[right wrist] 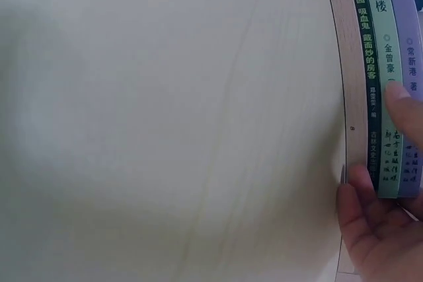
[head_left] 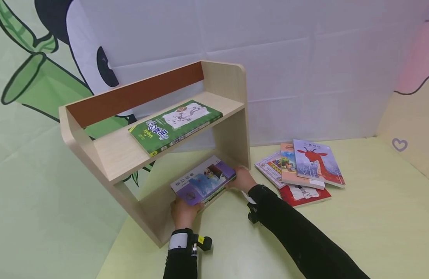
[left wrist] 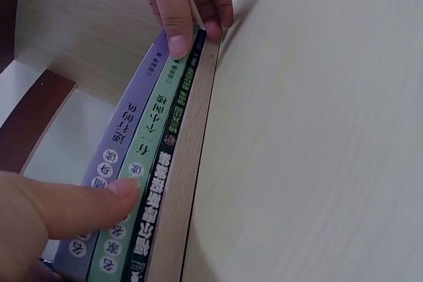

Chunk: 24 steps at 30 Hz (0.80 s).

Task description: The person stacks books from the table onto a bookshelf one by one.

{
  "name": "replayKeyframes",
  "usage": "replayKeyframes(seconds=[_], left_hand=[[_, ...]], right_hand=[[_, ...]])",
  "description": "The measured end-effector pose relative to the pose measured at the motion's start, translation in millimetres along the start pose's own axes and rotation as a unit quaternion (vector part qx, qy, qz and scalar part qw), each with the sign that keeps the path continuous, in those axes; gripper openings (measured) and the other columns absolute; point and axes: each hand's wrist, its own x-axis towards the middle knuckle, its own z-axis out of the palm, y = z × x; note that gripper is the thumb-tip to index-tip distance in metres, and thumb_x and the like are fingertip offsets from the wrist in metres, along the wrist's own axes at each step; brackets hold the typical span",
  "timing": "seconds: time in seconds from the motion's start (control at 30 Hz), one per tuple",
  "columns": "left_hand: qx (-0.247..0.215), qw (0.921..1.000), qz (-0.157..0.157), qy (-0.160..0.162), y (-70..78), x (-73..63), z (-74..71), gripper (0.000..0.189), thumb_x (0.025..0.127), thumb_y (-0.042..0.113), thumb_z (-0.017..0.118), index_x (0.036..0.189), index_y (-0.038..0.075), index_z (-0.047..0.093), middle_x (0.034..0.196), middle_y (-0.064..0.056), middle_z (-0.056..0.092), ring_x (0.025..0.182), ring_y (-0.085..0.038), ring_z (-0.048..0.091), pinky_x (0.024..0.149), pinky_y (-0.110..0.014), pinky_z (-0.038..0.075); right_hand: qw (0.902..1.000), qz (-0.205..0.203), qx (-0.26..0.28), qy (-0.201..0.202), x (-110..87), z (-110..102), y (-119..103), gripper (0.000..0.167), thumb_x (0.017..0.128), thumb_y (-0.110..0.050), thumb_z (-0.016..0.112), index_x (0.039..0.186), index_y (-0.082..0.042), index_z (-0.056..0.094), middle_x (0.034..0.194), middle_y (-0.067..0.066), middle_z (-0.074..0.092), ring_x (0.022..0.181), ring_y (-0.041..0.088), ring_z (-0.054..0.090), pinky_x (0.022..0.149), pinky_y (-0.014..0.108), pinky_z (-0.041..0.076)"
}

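A stack of three books lies flat on the lower board of a wooden shelf (head_left: 223, 79). On top is a purple book (head_left: 205, 180); under it come a green book (left wrist: 125, 209) and a black-spined book (left wrist: 153, 196). My left hand (head_left: 184, 213) grips the stack's near left corner, its thumb on the green spine and its other fingers mostly hidden. At the opposite end my right hand (head_left: 243, 179) holds the stack, thumb against the spines and fingers curled by the end and the shelf's front edge. The spines sit close behind that edge.
A green book (head_left: 176, 124) lies on the upper board. On the table (head_left: 378, 217) to the right is a loose pile: a giraffe-cover book (head_left: 317, 161), an orange book (head_left: 288, 170), a white-and-purple book (head_left: 270, 166) and a red book (head_left: 303, 195). A printed cloth (head_left: 280, 69) hangs behind.
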Motion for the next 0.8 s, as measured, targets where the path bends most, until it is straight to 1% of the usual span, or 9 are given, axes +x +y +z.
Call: replayKeyframes(seconds=[0.13, 0.2, 0.3, 0.43, 0.5, 0.53, 0.6, 0.7, 0.8], left_hand=[[0.001, 1.0, 0.0, 0.006, 0.3, 1.2, 2.9, 0.089, 0.073, 0.022, 0.084, 0.137, -0.014, 0.033, 0.128, -0.038, 0.044, 0.118, -0.053, 0.044, 0.097, -0.061, 0.039], [0.002, 1.0, 0.0, 0.008, 0.3, 1.1, 3.9, 0.091, 0.073, 0.022, 0.083, 0.137, -0.016, 0.031, 0.127, -0.039, 0.044, 0.117, -0.054, 0.044, 0.097, -0.062, 0.039], [0.007, 0.9999, 0.006, 0.008, 0.7, -0.4, 4.9, 0.087, 0.074, 0.022, 0.081, 0.135, -0.017, 0.032, 0.126, -0.039, 0.047, 0.115, -0.055, 0.047, 0.096, -0.062, 0.039], [-0.002, 0.9994, 0.032, 0.009, 2.9, -4.5, 6.1, 0.072, 0.078, 0.021, 0.077, 0.13, -0.013, 0.04, 0.12, -0.034, 0.054, 0.106, -0.051, 0.056, 0.087, -0.062, 0.045], [-0.022, 0.9986, 0.046, 0.011, 4.9, -6.7, 6.1, 0.068, 0.08, 0.02, 0.075, 0.13, -0.01, 0.04, 0.119, -0.032, 0.055, 0.104, -0.048, 0.058, 0.084, -0.061, 0.047], [-0.041, 0.9976, 0.054, 0.012, 6.5, -8.1, 5.8, 0.067, 0.081, 0.019, 0.074, 0.131, -0.01, 0.039, 0.12, -0.031, 0.055, 0.105, -0.048, 0.058, 0.084, -0.061, 0.048], [-0.091, 0.9936, 0.066, 0.011, 10.3, -10.9, 4.9, 0.067, 0.083, 0.014, 0.073, 0.134, -0.008, 0.036, 0.123, -0.031, 0.054, 0.11, -0.048, 0.056, 0.088, -0.06, 0.047], [-0.151, 0.9855, 0.078, 0.01, 17.0, -16.6, 2.7, 0.072, 0.082, 0.008, 0.074, 0.138, -0.009, 0.033, 0.13, -0.034, 0.049, 0.12, -0.049, 0.049, 0.097, -0.059, 0.042], [-0.166, 0.9832, 0.075, 0.009, 23.9, -23.3, 0.2, 0.077, 0.082, 0.006, 0.073, 0.141, -0.014, 0.028, 0.137, -0.038, 0.04, 0.128, -0.052, 0.039, 0.105, -0.059, 0.034]], right_hand=[[0.9996, -0.027, 0.007, 0.001, -0.1, 1, 3, 0.043, 0.069, -0.013, 0.087, 0.098, 0.007, 0.062, 0.092, 0.013, 0.061, 0.086, 0.026, 0.057, 0.081, 0.04, 0.049], [0.9995, -0.031, 0.01, -0.001, -0.4, 0, 4, 0.041, 0.069, -0.014, 0.086, 0.097, 0.006, 0.062, 0.091, 0.012, 0.061, 0.084, 0.026, 0.057, 0.08, 0.04, 0.05], [0.9997, -0.017, 0.017, -0.01, -1.9, 0, 6, 0.042, 0.072, -0.017, 0.085, 0.1, 0.005, 0.062, 0.09, 0.011, 0.062, 0.083, 0.025, 0.058, 0.079, 0.039, 0.05], [0.9995, 0.006, 0.025, -0.021, -6.5, -2, 7, 0.043, 0.077, -0.02, 0.081, 0.106, 0.005, 0.061, 0.092, 0.011, 0.063, 0.084, 0.025, 0.059, 0.079, 0.039, 0.05], [0.9995, 0.007, 0.025, -0.02, -9.5, -4, 7, 0.043, 0.079, -0.021, 0.078, 0.109, 0.005, 0.062, 0.095, 0.012, 0.064, 0.086, 0.025, 0.06, 0.081, 0.04, 0.05], [0.9994, 0.007, 0.027, -0.02, -11.1, -6, 7, 0.043, 0.08, -0.021, 0.077, 0.111, 0.005, 0.062, 0.097, 0.013, 0.065, 0.087, 0.026, 0.06, 0.081, 0.04, 0.05], [0.9991, 0.005, 0.039, -0.019, -14.7, -10, 7, 0.045, 0.083, -0.022, 0.074, 0.116, 0.006, 0.061, 0.104, 0.016, 0.066, 0.094, 0.029, 0.062, 0.085, 0.042, 0.05], [0.9967, 0.007, 0.074, -0.031, -21.5, -20, 7, 0.05, 0.088, -0.022, 0.068, 0.126, 0.009, 0.055, 0.118, 0.022, 0.062, 0.107, 0.036, 0.06, 0.091, 0.045, 0.049], [0.9922, 0.014, 0.112, -0.053, -30.0, -31, 7, 0.055, 0.091, -0.023, 0.066, 0.132, 0.01, 0.05, 0.128, 0.025, 0.056, 0.116, 0.039, 0.056, 0.094, 0.047, 0.048]])
